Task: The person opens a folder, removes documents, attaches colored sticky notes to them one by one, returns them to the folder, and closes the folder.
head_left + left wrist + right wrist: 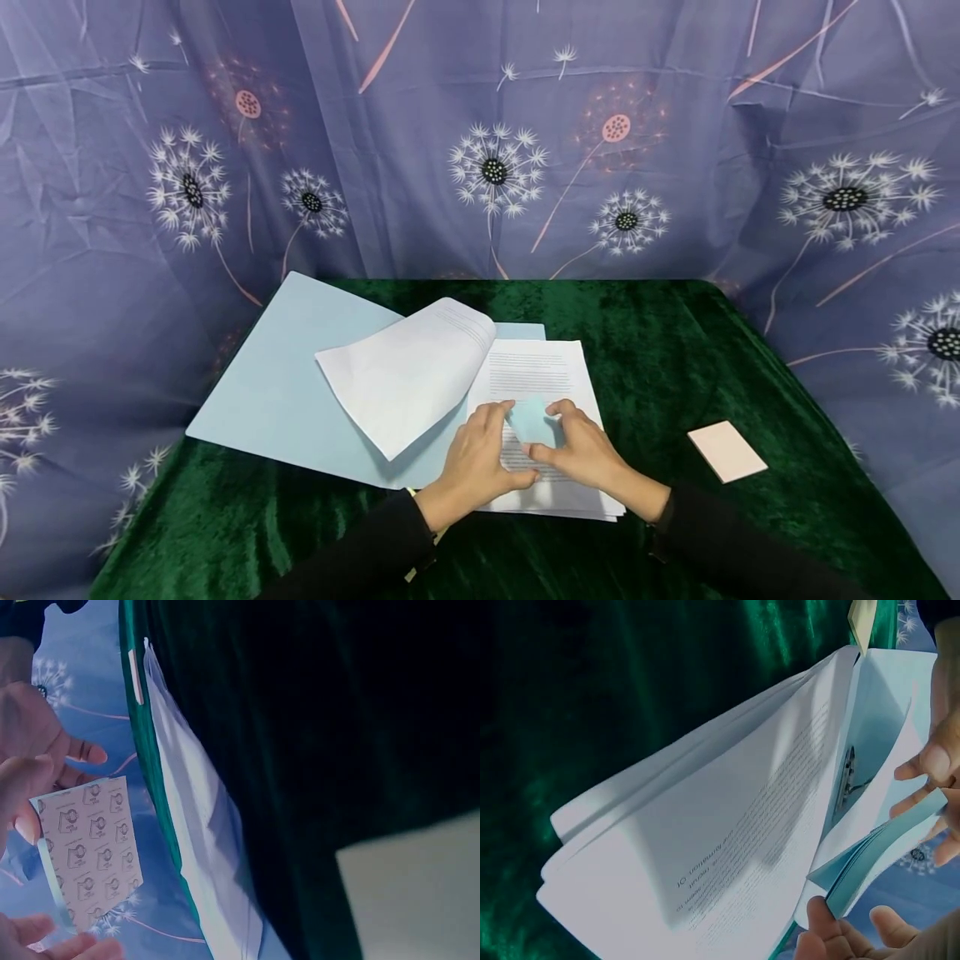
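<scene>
A small light-blue pad of sticky notes (pixel 534 422) is held above the printed pages (pixel 528 367) of an open folder. Its underside (pixel 94 847) shows a repeated dark print in the left wrist view. My right hand (pixel 588 450) pinches the pad, index finger at the upper right edge and thumb at the lower edge. Fingertips of my left hand (pixel 476 454) meet the pad's left edge, while the left thumb stands apart below it. Seen from the right wrist, the pad's sheets (pixel 889 847) curve and separate slightly at one end.
The light-blue folder (pixel 262 400) lies spread on the green velvet cloth (pixel 637 358), with a turned white sheet (pixel 412 367) curling over it. A metal clip (pixel 846 776) shows at its spine. A peach pad (pixel 727 452) lies to the right. Something yellow (pixel 862 622) pokes out near the left sleeve.
</scene>
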A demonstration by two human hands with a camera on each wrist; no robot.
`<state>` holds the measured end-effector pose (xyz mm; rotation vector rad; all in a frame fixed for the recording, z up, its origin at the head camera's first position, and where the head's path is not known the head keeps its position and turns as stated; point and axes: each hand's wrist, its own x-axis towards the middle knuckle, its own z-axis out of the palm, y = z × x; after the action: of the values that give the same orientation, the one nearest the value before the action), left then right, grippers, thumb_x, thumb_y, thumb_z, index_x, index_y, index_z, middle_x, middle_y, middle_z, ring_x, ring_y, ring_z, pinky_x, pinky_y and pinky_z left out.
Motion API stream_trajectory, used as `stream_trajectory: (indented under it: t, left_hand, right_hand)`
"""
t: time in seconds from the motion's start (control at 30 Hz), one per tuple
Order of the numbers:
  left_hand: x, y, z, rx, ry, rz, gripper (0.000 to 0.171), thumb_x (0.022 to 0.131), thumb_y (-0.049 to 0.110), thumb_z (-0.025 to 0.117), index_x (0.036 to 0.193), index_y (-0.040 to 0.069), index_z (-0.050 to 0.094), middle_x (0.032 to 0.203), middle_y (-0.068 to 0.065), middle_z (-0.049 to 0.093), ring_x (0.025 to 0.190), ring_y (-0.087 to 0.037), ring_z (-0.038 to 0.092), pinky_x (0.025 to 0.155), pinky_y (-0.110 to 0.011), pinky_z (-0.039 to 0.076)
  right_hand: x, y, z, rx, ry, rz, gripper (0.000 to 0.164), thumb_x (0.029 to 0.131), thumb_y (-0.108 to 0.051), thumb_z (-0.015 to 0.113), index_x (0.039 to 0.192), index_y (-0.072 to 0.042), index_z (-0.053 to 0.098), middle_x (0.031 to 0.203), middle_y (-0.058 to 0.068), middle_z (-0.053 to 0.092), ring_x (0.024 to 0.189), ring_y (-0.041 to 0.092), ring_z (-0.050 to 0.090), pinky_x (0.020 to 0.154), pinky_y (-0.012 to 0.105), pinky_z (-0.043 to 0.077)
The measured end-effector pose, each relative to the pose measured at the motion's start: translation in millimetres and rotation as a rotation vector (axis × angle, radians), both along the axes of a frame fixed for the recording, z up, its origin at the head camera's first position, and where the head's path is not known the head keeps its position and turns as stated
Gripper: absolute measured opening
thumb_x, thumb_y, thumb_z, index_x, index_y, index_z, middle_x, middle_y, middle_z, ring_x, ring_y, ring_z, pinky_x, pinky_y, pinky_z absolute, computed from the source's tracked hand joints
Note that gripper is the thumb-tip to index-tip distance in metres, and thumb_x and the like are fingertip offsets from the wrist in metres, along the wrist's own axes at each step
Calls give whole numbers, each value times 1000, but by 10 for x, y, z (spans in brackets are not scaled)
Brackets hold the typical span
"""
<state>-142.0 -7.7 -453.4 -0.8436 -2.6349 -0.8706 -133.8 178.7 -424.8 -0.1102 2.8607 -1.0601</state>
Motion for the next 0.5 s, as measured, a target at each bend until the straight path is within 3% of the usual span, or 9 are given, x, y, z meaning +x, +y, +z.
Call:
stream_trajectory:
  t: [0.17, 0.33, 0.5]
  left_hand:
    - [-10, 3, -12, 56, -11, 8, 83, 72, 33, 83, 139, -2, 48, 122, -18, 67, 98, -24, 68, 79, -40, 53]
    - [-14, -17, 13, 177, -161, -39, 84, 72, 22, 82, 142, -3, 43, 128, -20, 60, 102, -30, 66, 79, -37, 52]
    - [-32, -57, 32, 253, -280, -72, 90, 71, 15, 84, 146, -4, 37, 134, -21, 54, 110, -33, 64, 83, -34, 53]
  right_hand:
    - [6, -22, -45, 4, -9, -10, 66, 80, -31, 82, 127, 6, 54, 110, 22, 66, 87, 24, 65, 69, 35, 55]
    - [-5, 21, -39, -3, -37, 31, 68, 84, -36, 80, 131, 5, 52, 112, 24, 67, 87, 25, 67, 68, 35, 55]
    - [-46, 187, -17, -6, 10, 172, 67, 91, -39, 75, 136, 4, 51, 125, 27, 63, 106, 38, 65, 75, 44, 57]
